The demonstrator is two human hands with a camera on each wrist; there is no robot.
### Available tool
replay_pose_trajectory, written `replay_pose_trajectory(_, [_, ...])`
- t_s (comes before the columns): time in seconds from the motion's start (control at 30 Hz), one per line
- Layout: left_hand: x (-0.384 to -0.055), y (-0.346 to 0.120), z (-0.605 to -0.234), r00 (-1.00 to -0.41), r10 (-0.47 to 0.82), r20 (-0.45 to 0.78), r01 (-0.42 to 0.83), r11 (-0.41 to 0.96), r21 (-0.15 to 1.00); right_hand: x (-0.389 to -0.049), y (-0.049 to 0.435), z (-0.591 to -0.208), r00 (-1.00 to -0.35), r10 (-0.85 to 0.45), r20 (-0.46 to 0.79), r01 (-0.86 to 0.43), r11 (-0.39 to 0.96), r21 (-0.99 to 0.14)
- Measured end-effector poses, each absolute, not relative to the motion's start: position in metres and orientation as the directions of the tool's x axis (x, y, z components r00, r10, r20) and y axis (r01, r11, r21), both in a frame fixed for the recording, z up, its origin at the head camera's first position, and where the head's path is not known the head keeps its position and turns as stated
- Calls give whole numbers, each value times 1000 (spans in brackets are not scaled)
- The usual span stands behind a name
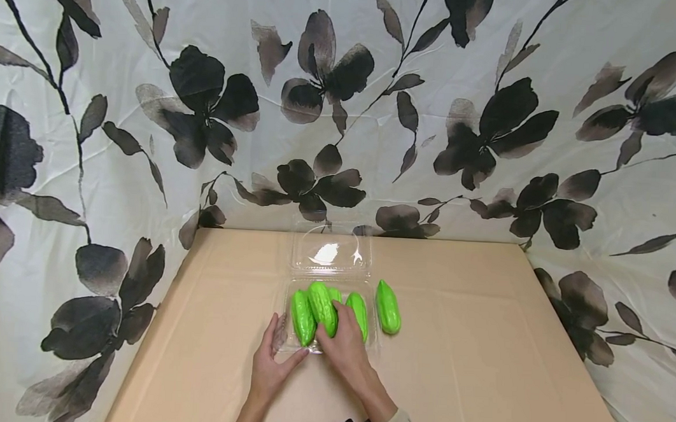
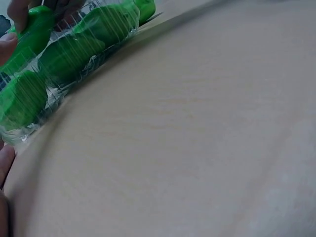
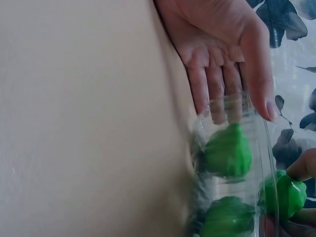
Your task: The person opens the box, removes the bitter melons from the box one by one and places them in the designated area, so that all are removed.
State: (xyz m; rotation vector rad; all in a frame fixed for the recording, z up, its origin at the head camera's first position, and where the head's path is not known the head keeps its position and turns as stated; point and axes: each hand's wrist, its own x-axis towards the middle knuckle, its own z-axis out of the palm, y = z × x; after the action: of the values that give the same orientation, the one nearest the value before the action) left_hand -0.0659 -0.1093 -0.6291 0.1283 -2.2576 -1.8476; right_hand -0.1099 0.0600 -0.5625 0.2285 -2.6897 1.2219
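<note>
A green vegetable (image 1: 322,302) is pinched between thumb and fingers of the right hand (image 1: 347,346), above or among other vegetables (image 1: 302,317) in a clear container (image 1: 373,339); its exact height is hard to judge. The left hand (image 1: 269,370), thumb spread wide from straight fingers, touches the container's near left corner. One loose vegetable (image 1: 388,308) lies just right.

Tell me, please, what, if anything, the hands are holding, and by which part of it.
The right hand pinches a bright green, cucumber-shaped piece by its near half; the left hand touches the near left corner of a clear plastic container.
</note>
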Motion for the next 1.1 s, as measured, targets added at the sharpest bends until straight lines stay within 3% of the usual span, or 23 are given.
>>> replay_pose_trajectory(0.5, [-67,-109,-632,-958,-222,181,128,232,964,-114,81,-555,-965,-26,261,-217,640,-737])
replay_pose_trajectory(1.1, [-68,-109,-632,-967,-217,134,91,200,976,-116,113,-551,-956,67,286,-184,621,-762])
